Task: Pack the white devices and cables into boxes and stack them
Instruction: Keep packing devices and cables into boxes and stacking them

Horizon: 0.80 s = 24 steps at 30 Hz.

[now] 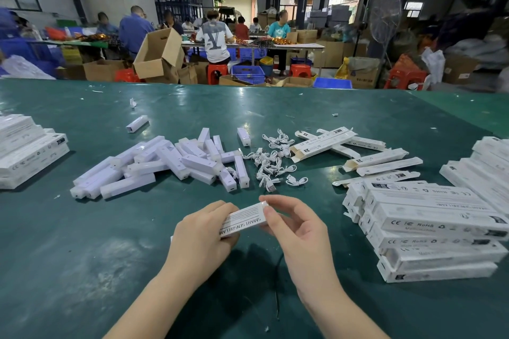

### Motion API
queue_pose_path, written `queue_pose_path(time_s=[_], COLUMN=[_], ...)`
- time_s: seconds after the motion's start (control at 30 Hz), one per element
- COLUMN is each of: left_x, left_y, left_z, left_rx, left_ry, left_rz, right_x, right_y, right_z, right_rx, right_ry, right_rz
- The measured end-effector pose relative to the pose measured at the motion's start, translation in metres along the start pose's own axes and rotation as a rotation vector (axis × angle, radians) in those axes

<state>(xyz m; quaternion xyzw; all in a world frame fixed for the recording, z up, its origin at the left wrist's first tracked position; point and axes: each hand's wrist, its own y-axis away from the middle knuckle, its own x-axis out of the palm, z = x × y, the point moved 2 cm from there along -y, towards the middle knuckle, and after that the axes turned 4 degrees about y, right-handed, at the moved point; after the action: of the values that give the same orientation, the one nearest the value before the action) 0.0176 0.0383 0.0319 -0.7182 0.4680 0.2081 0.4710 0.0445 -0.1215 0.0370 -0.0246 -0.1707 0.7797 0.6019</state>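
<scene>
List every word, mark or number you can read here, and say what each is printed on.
"SMART SENSOR LAM", rest hidden: the box gripped by the left hand and right hand.
"CE FC RoHS": side of the top box in the right stack.
"CE", "RoHS": the box below, faint.
Small print on the held box, the left stack and the loose boxes: too small.

I can't read the full print on the held box (pixel 243 221); the left hand (pixel 202 231) covers its near end. Box stack at left (pixel 27 151) and stack at right (pixel 484 162) are cut by the frame edges. Background workers' faces are blurred.
</scene>
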Motion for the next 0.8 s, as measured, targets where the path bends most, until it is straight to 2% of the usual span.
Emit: queue_pose_path(time_s=[0.17, 0.3, 0.4, 0.8], left_x=[0.003, -0.002, -0.004, -0.005], left_y=[0.000, -0.002, -0.002, -0.001], left_z=[-0.001, 0.004, 0.006, 0.004], left_rx=[-0.039, -0.074, -0.069, -0.021], left_ry=[0.055, 0.086, 0.083, 0.048], left_rz=[0.021, -0.008, 0.000, -0.007], right_x=[0.006, 0.017, 0.017, 0.012], right_y=[0.007, 0.017, 0.018, 0.015], right_z=[-0.006, -0.011, -0.011, -0.007], right_rx=[-0.098, -0.211, -0.224, -0.179], right_ry=[0.150, 0.386, 0.476, 0.342], right_rz=[0.012, 0.191, 0.240, 0.215])
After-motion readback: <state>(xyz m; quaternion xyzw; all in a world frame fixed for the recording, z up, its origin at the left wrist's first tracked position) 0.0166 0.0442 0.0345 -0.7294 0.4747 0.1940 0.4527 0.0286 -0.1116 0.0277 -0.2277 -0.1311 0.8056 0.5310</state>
